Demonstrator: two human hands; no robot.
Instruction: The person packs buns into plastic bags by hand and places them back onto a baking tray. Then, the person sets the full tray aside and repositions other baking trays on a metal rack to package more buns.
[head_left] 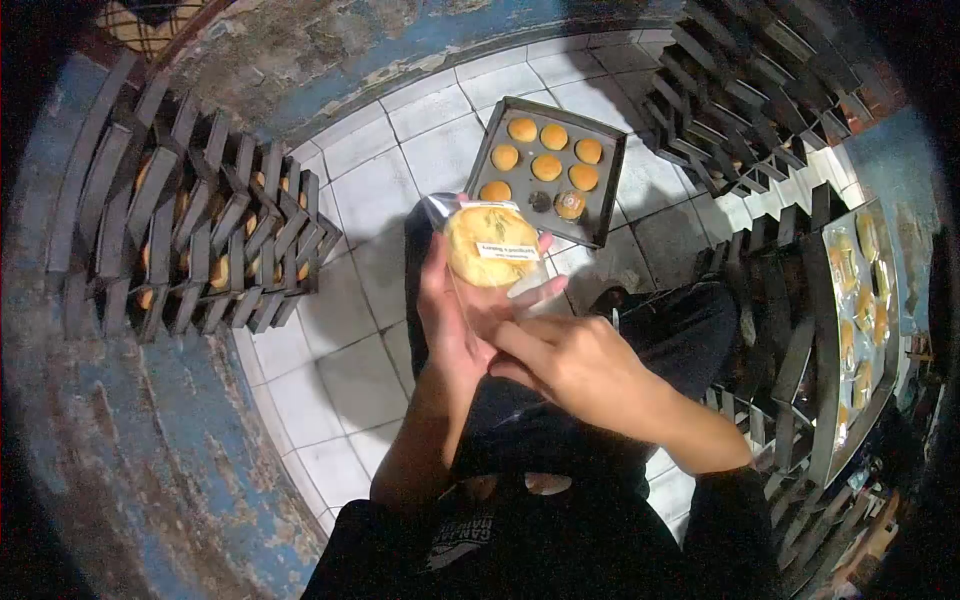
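Observation:
A round yellow bun (490,262) with a printed label sits inside a clear plastic bag, above my lap. My left hand (452,315) holds the bag from below and the side, fingers curled round it. My right hand (570,365) is closed at the bag's lower end, with thumb and fingers pinched on the plastic. Just beyond lies a dark square tray (612,185) with several golden buns (546,167) on it; one bun (570,204) at its near side seems to be in a wrapper.
Stacked dark trays holding buns (200,220) stand at the left. More stacked trays (750,90) are at the upper right. At the right, a tray (835,330) of wrapped buns rests on another stack. White tiles (355,200) cover the floor, with a worn blue wall (290,70) beyond.

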